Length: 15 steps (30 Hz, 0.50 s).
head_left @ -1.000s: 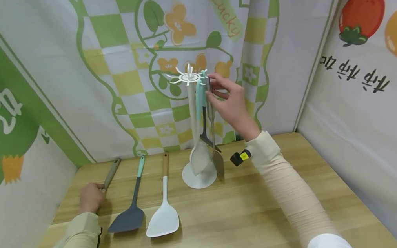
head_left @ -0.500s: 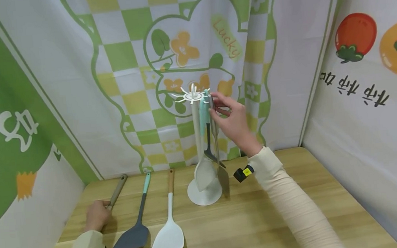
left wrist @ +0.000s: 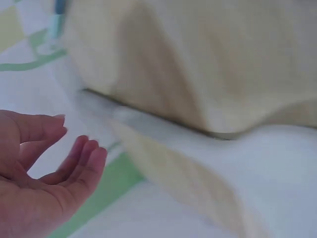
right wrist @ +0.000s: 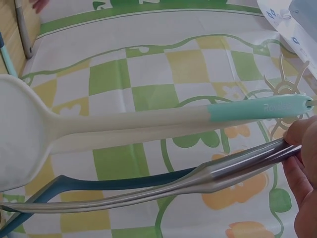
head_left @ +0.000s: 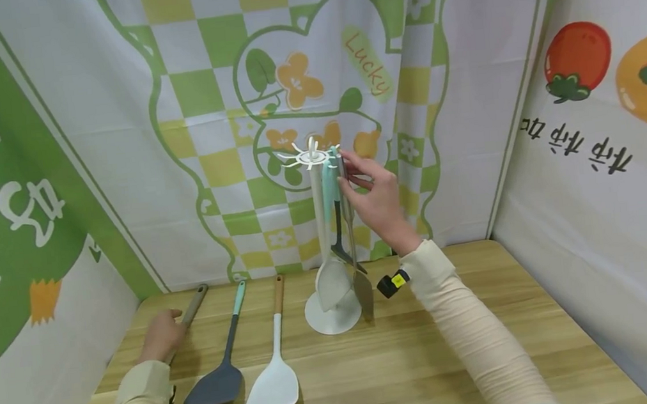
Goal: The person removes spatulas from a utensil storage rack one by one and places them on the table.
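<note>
My right hand [head_left: 378, 200] pinches the top of a metal turner's handle [right wrist: 247, 161] beside the white utensil stand [head_left: 312, 158]. The metal blade [head_left: 364, 296] hangs down by the stand's round base. Also hanging there are a pale utensil with a mint handle [right wrist: 257, 106] and a dark-stemmed utensil [right wrist: 124, 183]. At the left, my left hand [head_left: 164, 334] is over a spatula with a grey-beige handle [head_left: 196, 301] lying on the table. In the left wrist view its fingers are loosely curved, with a gap to that blurred handle [left wrist: 99, 106]. My forearm partly hides the spatula's pale blade.
A dark spatula with a mint handle [head_left: 218, 384] and a white spatula with a wooden-coloured handle [head_left: 273, 386] lie side by side on the wooden table [head_left: 430, 359]. A patterned curtain [head_left: 206, 109] hangs close behind the stand.
The head view has tilted up. My left hand, earlier at the grey-beige handle's lower end, has shifted slightly toward the handle's far end. The right hand stays at the metal turner's top.
</note>
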### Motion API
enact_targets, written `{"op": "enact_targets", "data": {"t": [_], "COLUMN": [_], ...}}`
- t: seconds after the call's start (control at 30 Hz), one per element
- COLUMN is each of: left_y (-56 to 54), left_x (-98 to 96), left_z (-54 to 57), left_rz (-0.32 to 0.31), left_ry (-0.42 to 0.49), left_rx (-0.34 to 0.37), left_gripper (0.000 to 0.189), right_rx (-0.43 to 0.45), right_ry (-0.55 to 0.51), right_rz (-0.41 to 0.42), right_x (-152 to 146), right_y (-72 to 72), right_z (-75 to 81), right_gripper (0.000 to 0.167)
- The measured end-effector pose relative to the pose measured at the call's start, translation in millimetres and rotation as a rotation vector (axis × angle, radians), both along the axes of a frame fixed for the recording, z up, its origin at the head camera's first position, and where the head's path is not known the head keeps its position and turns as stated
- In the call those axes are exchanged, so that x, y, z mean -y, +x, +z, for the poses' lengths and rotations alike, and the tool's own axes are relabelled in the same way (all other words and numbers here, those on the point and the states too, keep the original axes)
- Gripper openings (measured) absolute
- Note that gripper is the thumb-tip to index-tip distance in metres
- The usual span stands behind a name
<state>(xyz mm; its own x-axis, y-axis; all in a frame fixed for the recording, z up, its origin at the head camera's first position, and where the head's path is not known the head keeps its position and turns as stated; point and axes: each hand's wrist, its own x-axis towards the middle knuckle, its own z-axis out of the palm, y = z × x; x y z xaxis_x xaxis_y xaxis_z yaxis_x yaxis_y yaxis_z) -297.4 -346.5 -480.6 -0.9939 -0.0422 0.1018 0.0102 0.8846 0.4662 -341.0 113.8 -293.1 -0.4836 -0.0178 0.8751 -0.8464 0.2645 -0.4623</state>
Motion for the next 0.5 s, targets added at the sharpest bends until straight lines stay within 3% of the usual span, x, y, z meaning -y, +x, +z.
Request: {"op": "enact_targets", "data": {"t": [0.1,0.23,0.5], "left_y": [-3.9,-5.5,-22.6], "left_x": [-16.2,-51.1,-138.7], "left_z": [20.4,57.0,128.0], "left_rz": [-0.011,-0.045,-0.208], "left_ry": [0.052,0.149,0.368], "left_rx": [-0.075,-0.216,-0.606], "left_gripper": [0.047,0.044,0.031], "right_rx": [-0.015,0.002,0.103], "right_ry": [0.002,0.009,0.001], "right_rz": [0.006,0.005,0.025], "right_x": [-0.4,-0.5,0.4], "right_y": [-1.0,-1.6,0.8], "right_z": [-1.1,-1.9,-5.5], "right_gripper": [0.047,0.056,0.075]}}
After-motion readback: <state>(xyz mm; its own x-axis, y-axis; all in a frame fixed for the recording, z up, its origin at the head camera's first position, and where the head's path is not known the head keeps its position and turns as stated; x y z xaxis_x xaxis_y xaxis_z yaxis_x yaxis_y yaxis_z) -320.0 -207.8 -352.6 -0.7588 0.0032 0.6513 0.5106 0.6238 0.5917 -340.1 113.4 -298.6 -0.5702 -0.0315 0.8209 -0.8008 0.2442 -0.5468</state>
